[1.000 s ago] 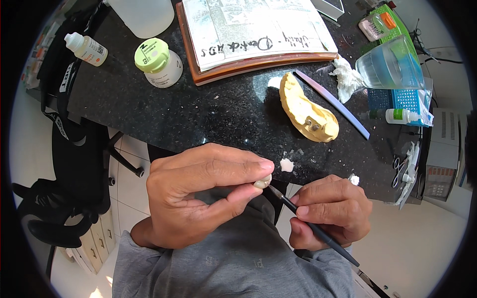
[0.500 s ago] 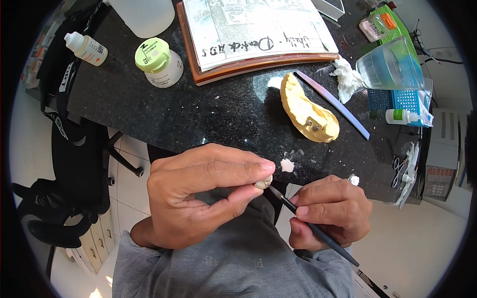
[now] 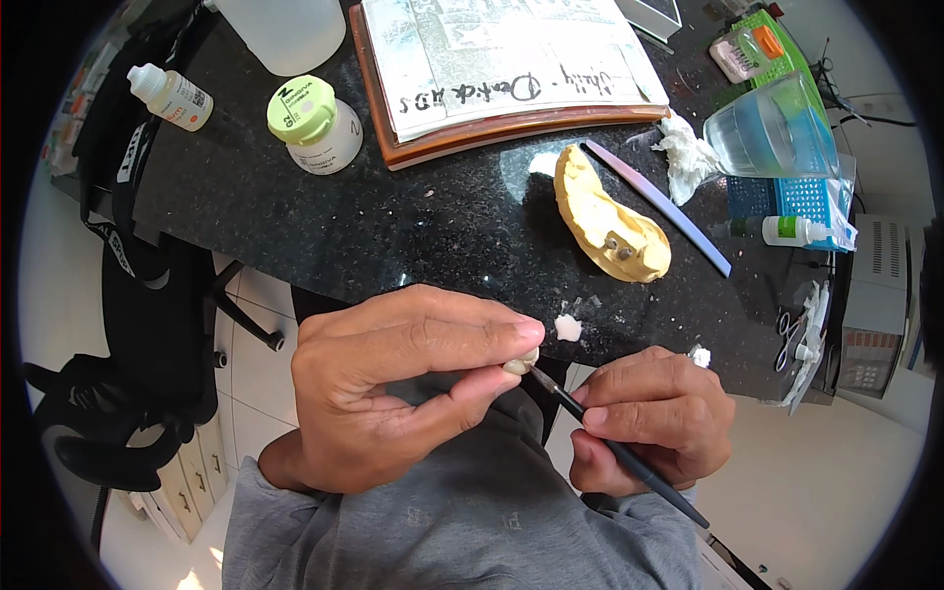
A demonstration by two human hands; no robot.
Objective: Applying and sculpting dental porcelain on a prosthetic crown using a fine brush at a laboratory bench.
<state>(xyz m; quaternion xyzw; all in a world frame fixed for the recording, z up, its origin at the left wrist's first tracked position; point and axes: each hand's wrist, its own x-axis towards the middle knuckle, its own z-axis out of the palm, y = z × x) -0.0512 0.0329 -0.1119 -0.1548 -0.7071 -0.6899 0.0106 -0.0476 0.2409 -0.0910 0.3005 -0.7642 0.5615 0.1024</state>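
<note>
Between the thumb and forefinger of my left hand [image 3: 403, 379] is pinched a small off-white dental crown [image 3: 518, 365], mostly covered by the fingertips. My right hand [image 3: 659, 418] is closed on a black-handled fine brush [image 3: 639, 464], held slantwise like a pen, its tip touching the crown or right against it. Both hands are above my lap, just off the counter's front edge. Past them on the counter lies a yellow plaster dental model [image 3: 602, 224] with two dark spots near its right end. A small white patch of material [image 3: 567, 327] lies close to my left fingertips.
Beside the model rests a purple-blue file [image 3: 669, 211]. Farther right are crumpled tissue [image 3: 686, 157], a glass of water [image 3: 757, 133], a dropper bottle [image 3: 795, 231] and scissors [image 3: 786, 341]. A wood-edged board [image 3: 521, 131] with papers, a green-lidded jar [image 3: 317, 128] and a small bottle [image 3: 172, 98] stand behind.
My right hand and the brush have shifted very slightly to the left. My left hand keeps the crown in the same place.
</note>
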